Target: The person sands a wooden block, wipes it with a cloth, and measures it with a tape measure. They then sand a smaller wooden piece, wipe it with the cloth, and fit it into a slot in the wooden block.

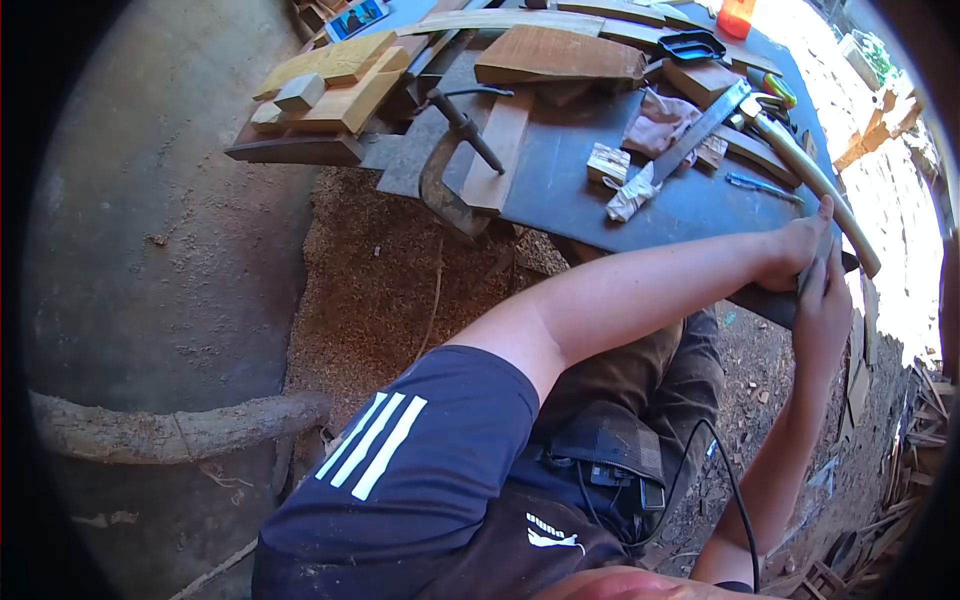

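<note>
At the right edge of the blue-topped table (580, 215), my left hand (795, 250) and my right hand (825, 305) meet around a thin, flat greyish piece (815, 262). Its material is hard to make out, and the fingers cover much of it. Just beyond them lies a long curved wooden handle (815, 180). A blue pen (765, 187) rests near my left hand. Farther left is a long flat blade (700, 130) with a white-wrapped grip, beside a small wood block (608, 163) and a pinkish cloth (660, 122).
A metal clamp (440, 180) grips the table's near edge. Wooden boards (560, 55) are stacked across the back. A black tray (692, 45), an orange container (737, 17) and a phone (357, 18) stand farther off. A rough log (170, 432) lies at lower left.
</note>
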Motion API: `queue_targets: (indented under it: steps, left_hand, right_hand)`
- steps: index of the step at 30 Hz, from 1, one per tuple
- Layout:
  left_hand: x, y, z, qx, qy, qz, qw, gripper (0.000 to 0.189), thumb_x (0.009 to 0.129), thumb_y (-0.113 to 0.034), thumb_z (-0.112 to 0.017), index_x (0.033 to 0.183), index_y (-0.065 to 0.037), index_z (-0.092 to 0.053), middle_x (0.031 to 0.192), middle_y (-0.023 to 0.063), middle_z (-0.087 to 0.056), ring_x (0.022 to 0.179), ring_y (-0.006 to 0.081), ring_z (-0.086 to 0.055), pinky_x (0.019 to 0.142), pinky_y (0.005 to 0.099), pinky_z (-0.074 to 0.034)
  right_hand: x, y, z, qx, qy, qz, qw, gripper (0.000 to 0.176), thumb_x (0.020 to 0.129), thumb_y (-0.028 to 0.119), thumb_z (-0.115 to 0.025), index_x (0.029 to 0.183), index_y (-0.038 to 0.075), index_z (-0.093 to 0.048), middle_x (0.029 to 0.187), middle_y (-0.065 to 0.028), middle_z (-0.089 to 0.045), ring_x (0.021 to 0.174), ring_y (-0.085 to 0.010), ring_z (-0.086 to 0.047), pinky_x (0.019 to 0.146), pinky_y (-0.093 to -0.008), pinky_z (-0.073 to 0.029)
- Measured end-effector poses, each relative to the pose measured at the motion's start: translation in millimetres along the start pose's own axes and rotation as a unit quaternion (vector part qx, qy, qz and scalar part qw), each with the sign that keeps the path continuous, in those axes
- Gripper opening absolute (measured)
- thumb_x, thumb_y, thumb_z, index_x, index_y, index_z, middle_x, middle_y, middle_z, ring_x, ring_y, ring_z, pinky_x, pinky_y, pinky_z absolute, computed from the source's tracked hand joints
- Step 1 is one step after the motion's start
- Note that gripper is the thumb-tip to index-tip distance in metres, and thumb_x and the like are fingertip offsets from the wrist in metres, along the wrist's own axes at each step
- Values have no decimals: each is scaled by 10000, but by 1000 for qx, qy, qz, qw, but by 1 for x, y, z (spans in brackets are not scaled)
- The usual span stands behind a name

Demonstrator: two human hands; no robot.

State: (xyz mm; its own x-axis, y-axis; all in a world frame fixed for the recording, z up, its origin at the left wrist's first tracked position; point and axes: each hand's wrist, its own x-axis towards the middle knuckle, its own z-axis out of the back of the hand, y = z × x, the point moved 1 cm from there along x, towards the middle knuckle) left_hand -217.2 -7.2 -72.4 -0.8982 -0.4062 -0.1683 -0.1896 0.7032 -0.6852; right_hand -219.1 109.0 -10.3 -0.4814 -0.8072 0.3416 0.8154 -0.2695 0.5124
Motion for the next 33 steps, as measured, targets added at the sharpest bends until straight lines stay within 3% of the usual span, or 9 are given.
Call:
queue_targets:
  steps: [1,2,5,9,18,21,23,28,33]
  left_hand:
    - [0,0,2,-16,-34,1,999,835,930,-818,-238,1230,-112,-569,1034,98,-657,1018,267,-615,960,513,-446]
    - [2,1,7,-27,101,23,994,851,936,-810,-235,1369,-117,-470,1174,118,-623,1048,258,-614,898,510,-497]
    - [5,-4,-2,-4,88,-45,995,858,936,-808,-250,1436,-125,-390,1274,141,-580,1092,248,-610,837,480,-538]
    - [-20,-18,0,19,51,-37,998,838,983,-748,-238,1489,-84,-315,1403,149,-492,1266,289,-520,1032,516,-445]
    - [-16,-9,-4,16,113,-73,991,841,1000,-716,-251,1476,-35,-376,1437,165,-476,1334,253,-452,1117,447,-392]
    - [-18,-19,-2,5,29,-42,999,898,1003,-712,-243,1494,33,-340,1517,206,-400,1414,281,-364,1167,484,-323]
    - [-14,-20,-1,113,-58,-11,992,885,1009,-704,-228,1512,17,-326,1534,212,-380,1414,303,-371,1158,503,-327]
    - [-7,-8,2,21,105,-41,993,911,970,-767,-214,1529,-56,-318,1426,193,-495,1309,295,-494,1063,512,-413]
    - [-16,-27,5,17,14,-56,998,890,969,-768,-237,1507,-66,-342,1364,165,-534,1257,266,-532,1003,495,-455]
  right_hand:
    - [-11,4,-1,0,-18,37,999,451,1034,253,-441,1376,-21,-548,1098,-237,-701,1041,-371,-688,881,-432,-511]
    - [-22,0,-5,-77,-96,131,984,452,1036,260,-446,1374,-18,-556,1099,-247,-704,1038,-370,-693,884,-419,-514]
    - [-6,-14,6,29,30,-23,999,448,1040,259,-443,1370,-16,-567,1178,-249,-685,1090,-356,-680,931,-398,-501]
    - [14,-21,12,6,44,-25,999,453,1037,278,-454,1354,-16,-589,1227,-228,-686,1102,-324,-682,932,-400,-498]
    - [40,-18,-2,-89,4,-23,996,557,1037,414,-381,1355,0,-574,1195,-274,-656,1079,-444,-642,906,-477,-503]
    - [13,7,2,-94,20,-18,995,521,1035,376,-383,1334,9,-602,1130,-263,-682,1062,-430,-658,892,-478,-510]
    - [0,-9,-4,-83,-34,26,996,503,1032,357,-386,1321,13,-614,1073,-260,-696,1028,-432,-665,870,-481,-514]
    - [39,-11,4,-124,64,-60,988,459,1024,283,-414,1358,22,-590,1146,-270,-677,1055,-407,-677,895,-461,-518]
    - [-5,4,3,-82,4,32,996,416,1021,238,-452,1342,21,-603,1171,-244,-679,1064,-403,-671,902,-457,-511]
